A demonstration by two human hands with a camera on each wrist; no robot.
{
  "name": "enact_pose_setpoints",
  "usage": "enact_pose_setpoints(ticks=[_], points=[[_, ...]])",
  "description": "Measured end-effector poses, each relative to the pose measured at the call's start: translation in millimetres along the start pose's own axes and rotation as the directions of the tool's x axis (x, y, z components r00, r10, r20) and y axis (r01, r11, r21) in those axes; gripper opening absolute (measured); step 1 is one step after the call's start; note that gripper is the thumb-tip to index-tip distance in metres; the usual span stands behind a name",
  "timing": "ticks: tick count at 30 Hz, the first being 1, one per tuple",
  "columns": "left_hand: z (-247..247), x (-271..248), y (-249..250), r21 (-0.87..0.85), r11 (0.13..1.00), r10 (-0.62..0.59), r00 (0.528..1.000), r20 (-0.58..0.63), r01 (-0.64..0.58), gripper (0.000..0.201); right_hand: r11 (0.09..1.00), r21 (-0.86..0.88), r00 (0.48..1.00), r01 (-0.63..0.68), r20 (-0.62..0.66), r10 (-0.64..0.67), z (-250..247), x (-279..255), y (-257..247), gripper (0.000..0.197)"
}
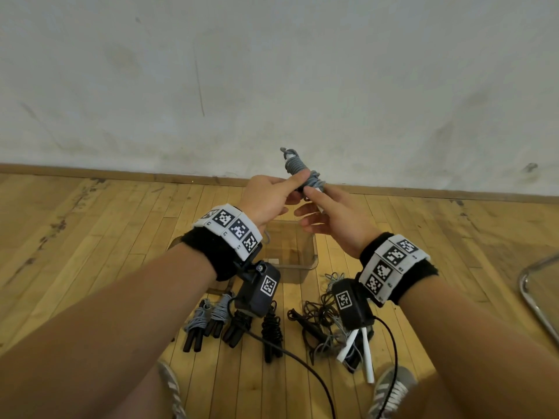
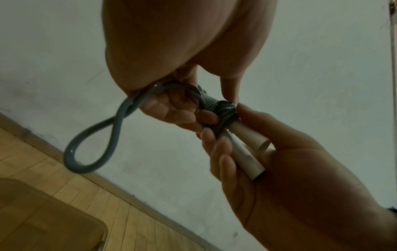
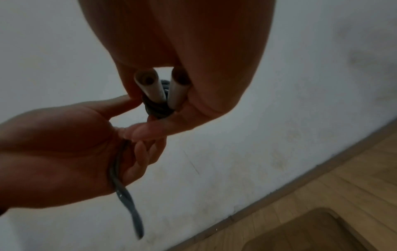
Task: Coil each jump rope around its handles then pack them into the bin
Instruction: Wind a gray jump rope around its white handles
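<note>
While the right hand grasps the white handles of the grey jump rope, the left hand pinches its loose loop above the clear bin; coiled ropes and a tangled pile lie on the floor nearer the person.

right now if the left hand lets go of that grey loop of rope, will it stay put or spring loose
Probably springs back some: the grey loop holds a rounded curve rather than hanging limp, so the cord looks springy. Its glossy skin suggests it slips easily. The coil on the white handles may loosen unless the right hand keeps pinching it.
</note>
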State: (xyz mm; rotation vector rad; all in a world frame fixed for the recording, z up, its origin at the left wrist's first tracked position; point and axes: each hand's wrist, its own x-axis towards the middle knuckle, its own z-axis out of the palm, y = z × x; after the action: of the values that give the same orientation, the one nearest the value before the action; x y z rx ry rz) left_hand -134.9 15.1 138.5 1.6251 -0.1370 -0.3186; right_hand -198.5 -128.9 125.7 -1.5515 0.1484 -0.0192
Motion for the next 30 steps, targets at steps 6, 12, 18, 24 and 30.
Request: enact_pose_setpoints(ticks=[6, 12, 18, 24, 30], points=[[-2, -1, -1, 0.01, 1.0, -0.001, 1.0, -0.021, 0.001, 0.033, 0.976, -0.192, 0.985, 0.098, -0.119, -0.123, -6, 2, 0, 0.057], [0, -4, 0, 0.019, 1.0, 0.009, 1.0, 0.027, -0.009, 0.021, 0.89, -0.426, 0.956, 0.164, -0.154, -0.25, -10, 1, 2, 0.064], [6, -4, 1, -0.07, 0.996, -0.044, 0.998, 0.036, 0.047, 0.046, 0.708, -0.664, 0.916, 0.241, -0.086, -0.391, -9, 1, 1, 0.063], [2, -3, -1, -0.098, 0.995, -0.034, 0.999, -0.004, 0.033, 0.053, 0.817, -0.491, 0.95, 0.303, 0.091, -0.298, 3, -2, -2, 0.046], [-1, -4, 3, -0.052, 0.999, 0.015, 1.0, -0.023, -0.016, 0.043, 0.966, -0.187, 0.984, 0.179, 0.019, -0.178, -1, -4, -8, 0.061]])
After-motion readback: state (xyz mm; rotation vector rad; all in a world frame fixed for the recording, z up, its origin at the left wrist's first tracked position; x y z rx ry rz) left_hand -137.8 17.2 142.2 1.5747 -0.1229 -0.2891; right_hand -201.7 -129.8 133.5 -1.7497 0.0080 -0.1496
